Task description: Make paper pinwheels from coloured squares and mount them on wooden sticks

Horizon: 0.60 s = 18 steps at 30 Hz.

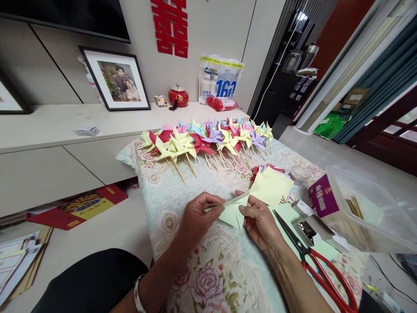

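Observation:
A pale green paper square with slits cut in it is held up between both hands over the floral tablecloth. My left hand pinches its left corner between thumb and fingers. On the opposite side, my right hand grips the paper with the thumb on top. Just beyond the right hand lies a pale yellow paper sheet on a pile of coloured cut paper. Red-handled scissors rest beside my right forearm, blades partly spread. Many paper pinwheels on wooden sticks are gathered at the table's far side.
Right of the scissors are a small box of dark pins and a clear plastic tub with wooden sticks. A small round clear container sits behind them. A white cabinet bearing a framed photo stands beyond the table.

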Motion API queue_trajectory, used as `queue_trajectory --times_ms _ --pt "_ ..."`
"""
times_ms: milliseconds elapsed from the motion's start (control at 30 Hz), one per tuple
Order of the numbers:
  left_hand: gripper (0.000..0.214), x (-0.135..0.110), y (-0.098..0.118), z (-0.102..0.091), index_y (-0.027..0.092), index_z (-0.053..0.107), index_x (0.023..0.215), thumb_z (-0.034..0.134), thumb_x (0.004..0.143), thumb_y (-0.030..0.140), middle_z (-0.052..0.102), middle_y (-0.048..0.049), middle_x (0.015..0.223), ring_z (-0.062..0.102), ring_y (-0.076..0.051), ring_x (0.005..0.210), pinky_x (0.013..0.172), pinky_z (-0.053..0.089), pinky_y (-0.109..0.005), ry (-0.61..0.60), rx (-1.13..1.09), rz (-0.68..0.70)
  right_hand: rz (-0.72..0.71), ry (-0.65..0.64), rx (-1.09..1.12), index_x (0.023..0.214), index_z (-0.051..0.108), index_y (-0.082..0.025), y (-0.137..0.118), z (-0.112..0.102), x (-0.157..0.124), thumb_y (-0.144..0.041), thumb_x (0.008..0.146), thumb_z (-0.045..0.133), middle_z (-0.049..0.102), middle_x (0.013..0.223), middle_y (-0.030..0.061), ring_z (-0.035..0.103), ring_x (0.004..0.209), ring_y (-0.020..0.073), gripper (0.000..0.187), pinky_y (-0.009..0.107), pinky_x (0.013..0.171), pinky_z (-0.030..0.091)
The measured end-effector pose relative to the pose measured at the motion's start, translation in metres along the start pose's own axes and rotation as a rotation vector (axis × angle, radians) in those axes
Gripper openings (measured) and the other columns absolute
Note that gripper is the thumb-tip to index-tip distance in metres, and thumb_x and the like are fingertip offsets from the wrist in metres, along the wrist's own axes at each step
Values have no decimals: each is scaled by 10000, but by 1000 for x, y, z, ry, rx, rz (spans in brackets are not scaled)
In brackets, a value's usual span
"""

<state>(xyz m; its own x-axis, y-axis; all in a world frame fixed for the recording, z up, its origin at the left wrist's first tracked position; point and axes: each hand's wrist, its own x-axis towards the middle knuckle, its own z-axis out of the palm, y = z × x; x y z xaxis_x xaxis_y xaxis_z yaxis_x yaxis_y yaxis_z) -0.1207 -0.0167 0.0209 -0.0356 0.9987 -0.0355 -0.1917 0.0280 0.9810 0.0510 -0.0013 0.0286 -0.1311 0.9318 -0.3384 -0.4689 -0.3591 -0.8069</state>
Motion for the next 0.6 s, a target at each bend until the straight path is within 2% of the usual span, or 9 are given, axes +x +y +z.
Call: queue_trajectory --times_ms 167,400,600 --pt "286 1 -7 0 178 617 738 816 661 368 693 18 641 598 -138 584 607 442 -251 38 -138 -179 -70 -120 -49 1017 745 -170 -1 5 -3 -119 634 761 799 944 71 730 804 227 387 319 723 562" --pt "329 -1 -6 1 154 631 761 855 629 355 685 8 669 615 -152 632 646 470 -275 -75 -320 -288 -67 -94 -24 1048 741 -179 0 6 -4 -218 655 842 803 977 89 747 812 255 407 367 774 564" --pt "340 2 -6 0 138 675 831 840 639 365 713 -38 755 636 -170 666 595 482 -266 -175 -182 -309 -115 -96 -57 1079 707 -191 1 5 -3 -255 616 882 805 916 73 737 741 247 499 346 684 560"
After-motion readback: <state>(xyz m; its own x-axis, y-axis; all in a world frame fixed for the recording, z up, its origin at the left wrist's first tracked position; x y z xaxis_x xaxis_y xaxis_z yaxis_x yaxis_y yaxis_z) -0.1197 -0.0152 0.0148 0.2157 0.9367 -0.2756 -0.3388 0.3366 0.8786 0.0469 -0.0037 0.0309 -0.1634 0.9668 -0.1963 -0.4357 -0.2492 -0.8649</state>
